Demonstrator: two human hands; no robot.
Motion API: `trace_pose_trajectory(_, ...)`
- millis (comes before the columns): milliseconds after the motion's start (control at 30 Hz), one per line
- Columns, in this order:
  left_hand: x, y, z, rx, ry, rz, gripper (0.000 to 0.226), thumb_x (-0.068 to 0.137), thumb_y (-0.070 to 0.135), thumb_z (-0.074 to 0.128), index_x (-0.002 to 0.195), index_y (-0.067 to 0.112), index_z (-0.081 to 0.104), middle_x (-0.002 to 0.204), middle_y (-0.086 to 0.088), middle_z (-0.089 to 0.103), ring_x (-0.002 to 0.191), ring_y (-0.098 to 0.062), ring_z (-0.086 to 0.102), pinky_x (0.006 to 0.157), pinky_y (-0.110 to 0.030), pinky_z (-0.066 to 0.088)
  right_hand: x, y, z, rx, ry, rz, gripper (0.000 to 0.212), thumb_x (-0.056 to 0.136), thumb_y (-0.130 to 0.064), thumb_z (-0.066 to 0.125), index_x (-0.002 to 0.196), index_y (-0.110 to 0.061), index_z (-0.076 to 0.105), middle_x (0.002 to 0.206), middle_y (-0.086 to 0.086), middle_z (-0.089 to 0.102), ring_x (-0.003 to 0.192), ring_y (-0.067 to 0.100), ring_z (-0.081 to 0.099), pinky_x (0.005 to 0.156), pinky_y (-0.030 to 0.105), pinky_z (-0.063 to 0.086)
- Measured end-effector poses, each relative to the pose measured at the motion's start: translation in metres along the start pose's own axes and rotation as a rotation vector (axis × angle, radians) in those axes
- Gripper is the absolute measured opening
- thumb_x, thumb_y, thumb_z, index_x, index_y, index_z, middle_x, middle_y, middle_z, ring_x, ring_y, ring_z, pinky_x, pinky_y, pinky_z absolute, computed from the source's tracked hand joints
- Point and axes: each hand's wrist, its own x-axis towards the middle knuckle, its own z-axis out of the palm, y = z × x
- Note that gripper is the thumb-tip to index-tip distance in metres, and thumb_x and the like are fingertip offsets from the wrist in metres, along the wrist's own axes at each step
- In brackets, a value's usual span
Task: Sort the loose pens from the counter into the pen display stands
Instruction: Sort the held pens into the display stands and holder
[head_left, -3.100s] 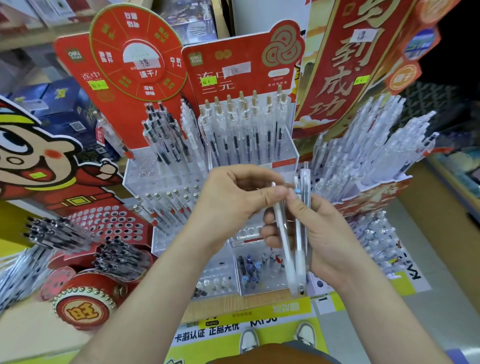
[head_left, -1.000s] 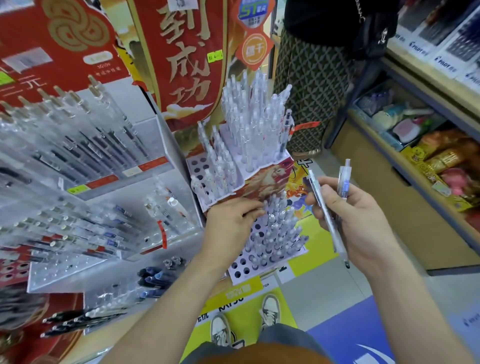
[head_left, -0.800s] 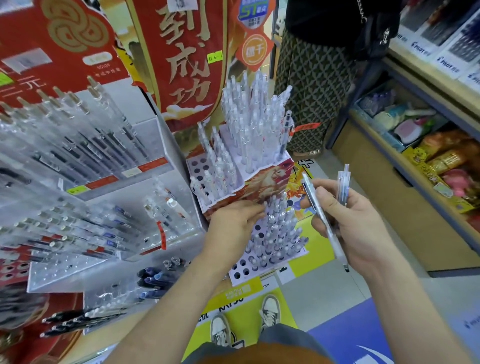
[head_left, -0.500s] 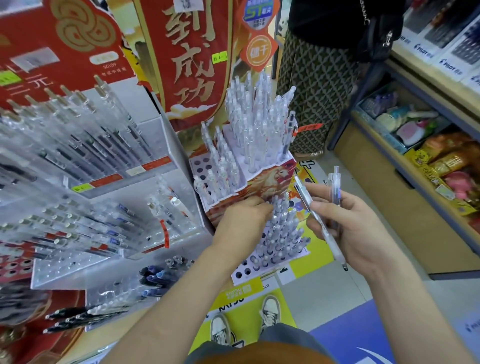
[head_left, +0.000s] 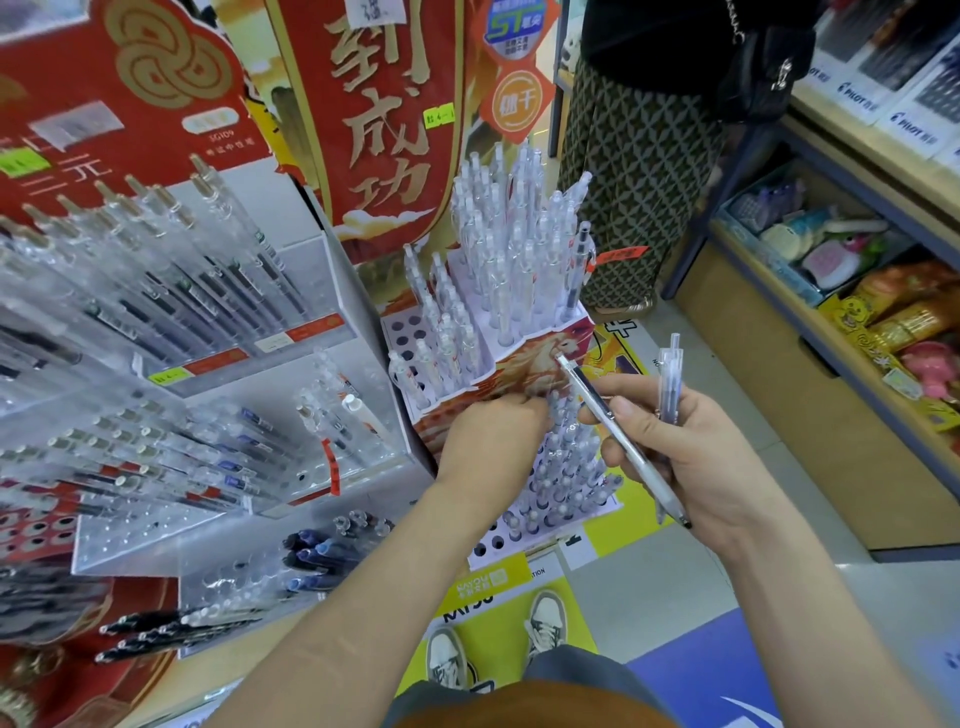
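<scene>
Red banner (head_left: 379, 130), clear pens (head_left: 509, 249), diamond-patterned skirt (head_left: 634, 171).

Floor: pale grey tiles (head_left: 649, 597), with a yellow sticker (head_left: 493, 623) bearing black lettering and a blue graphic (head_left: 727, 670) beside it.
Right side: wooden shelf unit (head_left: 810, 395) with blue edging, holding a bin of small toys (head_left: 815, 244) and yellow packets (head_left: 893, 317).
Behind: tall red banner (head_left: 379, 119) with gold characters.
Aisle: a person in a patterned skirt (head_left: 634, 171) carrying a black bag (head_left: 763, 73).
Light: bright, even.

Wood counter (head_left: 208, 675): clear acrylic pen stand (head_left: 234, 467) L, tiered cardboard stand (head_left: 519, 366) R, both w/ upright pens (head_left: 498, 249).
</scene>
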Motion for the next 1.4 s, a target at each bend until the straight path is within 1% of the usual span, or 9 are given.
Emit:
trace_pose_trajectory(167, 0.004, 0.005, -0.002, -0.097, 0.023, 0.004, 0.011, 0.092, 0.026, 0.06, 0.086, 0.018, 0.065, 0.076, -0.001, 0.064, 0.071, -0.027, 0.063, 0.054, -0.034, 0.047, 0.0, 0.0, 0.003, 0.024, 0.02, -0.006, 0.018, 0.072, -0.015, 0.068, 0.09, -0.012, 0.067, 0.071, 0.002, 0.067, 0.049, 0.015, 0.058, 0.042, 0.015, 0.04)
trace_pose_trajectory(367, -0.009, -0.001, -0.032, -0.288, -0.066, -0.022, 0.027, 0.096, 0.018, 0.052, 0.12, 0.023, 0.064, 0.104, -0.002, 0.069, 0.096, -0.024, 0.061, 0.08, -0.034, 0.049, 0.002, 0.003, 0.002, 0.021, 0.056, 0.019, 0.007, 0.071, -0.019, 0.07, 0.078, -0.018, 0.072, 0.067, 0.003, 0.063, 0.052, 0.015, 0.06, 0.043, 0.018, 0.042)
trace_pose_trajectory(467, -0.023, 0.009, -0.061, -0.894, 0.073, -0.25, 0.029, 0.096, 0.011, 0.053, 0.112, 0.031, 0.068, 0.095, 0.002, 0.071, 0.077, -0.013, 0.063, 0.075, -0.03, 0.054, 0.003, 0.005, 0.001, -0.012, 0.031, 0.039, 0.008, 0.071, -0.023, 0.07, 0.078, -0.021, 0.074, 0.069, 0.004, 0.065, 0.052, 0.015, 0.061, 0.044, 0.019, 0.043)
trace_pose_trajectory(533, -0.027, 0.015, -0.084, -1.449, 0.03, -0.344, 0.033, 0.096, 0.004, 0.052, 0.109, 0.031, 0.066, 0.096, -0.002, 0.071, 0.071, -0.014, 0.063, 0.064, -0.029, 0.056, 0.003, 0.004, 0.003, -0.02, -0.004, 0.061, 0.007, 0.07, -0.026, 0.072, 0.076, -0.023, 0.075, 0.067, 0.003, 0.065, 0.05, 0.014, 0.061, 0.045, 0.019, 0.043)
trace_pose_trajectory(600, -0.029, 0.014, -0.094, -1.678, -0.03, -0.312, 0.03, 0.095, 0.003, 0.052, 0.111, 0.023, 0.067, 0.1, -0.006, 0.072, 0.071, -0.017, 0.063, 0.057, -0.025, 0.055, 0.004, 0.004, 0.005, -0.021, -0.068, 0.077, 0.018, 0.067, -0.037, 0.081, 0.078, -0.025, 0.076, 0.069, 0.003, 0.065, 0.049, 0.014, 0.06, 0.045, 0.019, 0.044)
trace_pose_trajectory(667, -0.029, 0.011, -0.098, -1.721, -0.012, -0.292, 0.022, 0.09, 0.005, 0.057, 0.101, 0.018, 0.072, 0.092, -0.007, 0.073, 0.065, -0.016, 0.064, 0.054, -0.022, 0.052, 0.002, 0.003, 0.009, -0.005, -0.112, 0.08, 0.032, 0.06, -0.042, 0.086, 0.082, -0.023, 0.074, 0.072, 0.004, 0.066, 0.049, 0.014, 0.06, 0.045, 0.019, 0.045)
trace_pose_trajectory(900, -0.028, 0.004, -0.107, -1.553, 0.247, -0.457, 0.021, 0.064, 0.019, 0.076, 0.079, 0.006, 0.071, 0.061, -0.009, 0.068, 0.05, -0.019, 0.062, 0.056, -0.034, 0.058, 0.007, -0.004, 0.014, 0.015, -0.009, 0.092, 0.038, 0.09, -0.049, 0.047, 0.098, -0.016, 0.063, 0.079, 0.006, 0.06, 0.055, 0.014, 0.049, 0.037, 0.018, 0.024)
trace_pose_trajectory(1167, -0.026, -0.002, -0.107, -1.518, 0.294, -0.488, 0.022, 0.065, 0.027, 0.077, 0.077, 0.01, 0.069, 0.065, -0.006, 0.07, 0.052, -0.018, 0.062, 0.055, -0.032, 0.055, 0.001, -0.008, 0.024, -0.319, -0.156, -0.011, 0.006, 0.084, -0.004, 0.069, 0.089, -0.006, 0.065, 0.06, -0.006, 0.064, 0.044, -0.001, 0.051, 0.046, 0.008, 0.036)
trace_pose_trajectory(1400, -0.033, -0.019, -0.11, -1.611, 0.125, -0.339, 0.016, 0.078, 0.019, 0.064, 0.086, 0.019, 0.078, 0.077, -0.006, 0.072, 0.067, -0.015, 0.068, 0.063, -0.02, 0.054, 0.001, -0.004, 0.021, -0.277, -0.141, 0.038, 0.018, 0.074, -0.022, 0.072, 0.089, -0.013, 0.067, 0.077, 0.01, 0.071, 0.049, 0.004, 0.051, 0.044, 0.015, 0.033)
